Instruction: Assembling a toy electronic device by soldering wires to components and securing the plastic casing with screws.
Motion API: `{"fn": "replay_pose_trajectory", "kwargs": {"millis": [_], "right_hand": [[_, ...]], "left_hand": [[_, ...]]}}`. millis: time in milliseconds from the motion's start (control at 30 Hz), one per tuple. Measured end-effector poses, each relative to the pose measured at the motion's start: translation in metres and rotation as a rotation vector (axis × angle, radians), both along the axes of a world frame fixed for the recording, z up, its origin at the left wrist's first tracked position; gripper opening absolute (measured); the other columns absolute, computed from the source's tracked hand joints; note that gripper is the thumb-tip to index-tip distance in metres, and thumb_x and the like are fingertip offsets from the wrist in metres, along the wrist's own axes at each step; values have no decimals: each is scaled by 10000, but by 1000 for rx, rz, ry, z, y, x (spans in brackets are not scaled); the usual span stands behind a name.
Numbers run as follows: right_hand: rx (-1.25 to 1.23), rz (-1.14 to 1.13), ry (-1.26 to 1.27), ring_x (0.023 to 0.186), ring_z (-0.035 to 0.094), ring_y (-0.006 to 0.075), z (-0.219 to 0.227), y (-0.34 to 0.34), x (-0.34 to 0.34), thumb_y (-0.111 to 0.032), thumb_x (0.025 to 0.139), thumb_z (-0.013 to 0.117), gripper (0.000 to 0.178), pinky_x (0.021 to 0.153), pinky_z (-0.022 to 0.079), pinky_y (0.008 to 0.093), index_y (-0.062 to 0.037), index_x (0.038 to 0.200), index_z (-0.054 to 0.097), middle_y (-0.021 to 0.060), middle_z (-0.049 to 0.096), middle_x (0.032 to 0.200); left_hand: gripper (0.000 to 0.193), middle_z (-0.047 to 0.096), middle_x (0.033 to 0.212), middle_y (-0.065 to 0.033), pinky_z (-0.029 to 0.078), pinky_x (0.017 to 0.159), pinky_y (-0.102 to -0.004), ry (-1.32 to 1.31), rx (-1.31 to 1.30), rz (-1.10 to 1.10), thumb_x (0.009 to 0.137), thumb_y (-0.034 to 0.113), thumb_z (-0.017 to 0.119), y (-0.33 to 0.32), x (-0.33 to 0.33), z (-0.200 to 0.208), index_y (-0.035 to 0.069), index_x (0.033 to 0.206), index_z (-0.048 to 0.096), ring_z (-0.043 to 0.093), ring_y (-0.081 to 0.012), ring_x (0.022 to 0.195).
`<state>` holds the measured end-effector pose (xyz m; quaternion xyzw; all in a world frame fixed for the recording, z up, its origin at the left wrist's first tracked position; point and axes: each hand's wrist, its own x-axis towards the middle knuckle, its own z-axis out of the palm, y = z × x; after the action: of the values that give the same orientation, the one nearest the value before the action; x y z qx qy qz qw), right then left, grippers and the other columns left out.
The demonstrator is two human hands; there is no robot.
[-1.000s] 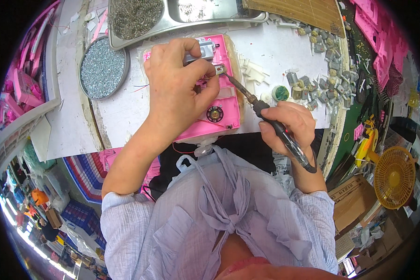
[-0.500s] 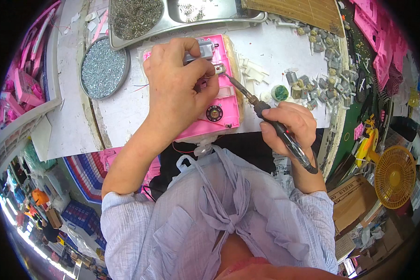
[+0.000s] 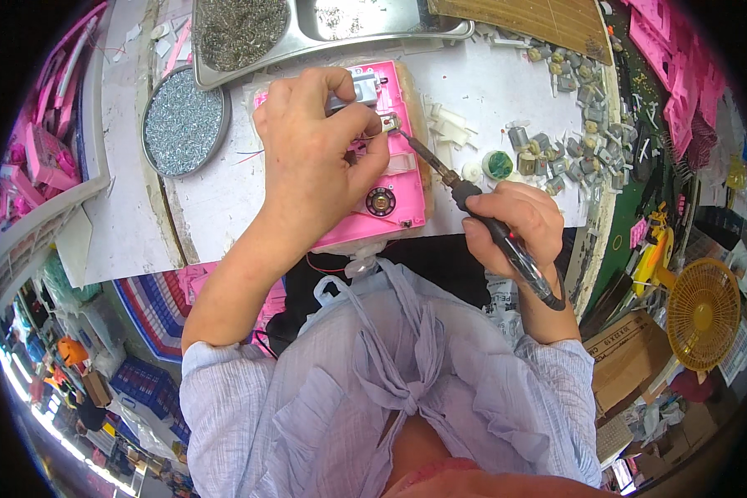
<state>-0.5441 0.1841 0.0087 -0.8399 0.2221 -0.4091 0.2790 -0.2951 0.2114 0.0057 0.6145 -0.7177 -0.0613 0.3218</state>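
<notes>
A pink plastic housing [image 3: 413, 184] lies on the padded work surface in front of me. My left hand [image 3: 307, 153] rests over its left side, thumb and forefinger pinched on a thin wire beside a small whitish metal-framed part [image 3: 389, 123]. Just beyond those fingers sits a grey box-shaped part [image 3: 365, 88]. A round black disc with a brassy centre [image 3: 381, 202] is set in the housing's near end. My right hand [image 3: 519, 220] is closed around the black handle of a soldering iron [image 3: 427, 158], whose tip meets the small whitish part.
Left of the housing stands a round dish of small silvery pieces [image 3: 186, 122]. A metal tray [image 3: 307, 51] with small metal parts is at the back. Several small motors [image 3: 568, 158] lie loose to the right, near a green-topped round container [image 3: 497, 164]. A yellow fan [image 3: 702, 315] stands far right.
Almost nothing differs. The soldering iron's tip has shifted very slightly at the small whitish part; both hands keep their places.
</notes>
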Motion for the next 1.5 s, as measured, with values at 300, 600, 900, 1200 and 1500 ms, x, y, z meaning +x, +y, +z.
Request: {"fn": "replay_pose_trajectory", "kwargs": {"millis": [300, 600, 900, 1200, 1500], "right_hand": [[-23, -13, 7, 471, 526, 195, 5, -4, -6, 11, 709, 791, 374, 442, 385, 307, -37, 1059, 667, 43, 573, 625], [-21, -31, 1, 466, 513, 196, 11, -7, -9, 8, 704, 794, 354, 445, 381, 309, -39, 1035, 678, 34, 536, 595], [-1, -16, 5, 465, 518, 191, 8, -9, -7, 14, 704, 793, 345, 444, 380, 304, -34, 1026, 679, 35, 538, 596], [-23, -15, -42, 466, 533, 184, -2, -13, 1, 2, 733, 800, 334, 435, 384, 306, -32, 1040, 675, 35, 561, 609], [-14, 3, -33, 462, 526, 182, -4, -15, 5, -6, 737, 799, 334, 434, 372, 300, -34, 1048, 680, 30, 551, 600]], "left_hand": [[111, 568, 1049, -33, 367, 830, -429, 6, 23, 17, 690, 160, 792, 0, -1, -1, 133, 763, 713, 503, -272, 958], [137, 552, 1034, -66, 374, 820, -406, -33, 36, 2, 699, 151, 802, 0, -2, 6, 103, 793, 715, 511, -263, 901], [113, 561, 1027, -60, 354, 825, -431, -14, 58, 13, 714, 151, 782, 1, -2, 7, 117, 805, 724, 507, -280, 950], [137, 551, 960, -72, 365, 781, -420, -29, 14, 88, 678, 104, 759, -4, -13, 4, 98, 809, 719, 508, -283, 887], [112, 536, 985, -53, 328, 782, -444, -24, 17, 94, 675, 129, 752, -6, -13, -1, 115, 774, 699, 485, -283, 913]]}}
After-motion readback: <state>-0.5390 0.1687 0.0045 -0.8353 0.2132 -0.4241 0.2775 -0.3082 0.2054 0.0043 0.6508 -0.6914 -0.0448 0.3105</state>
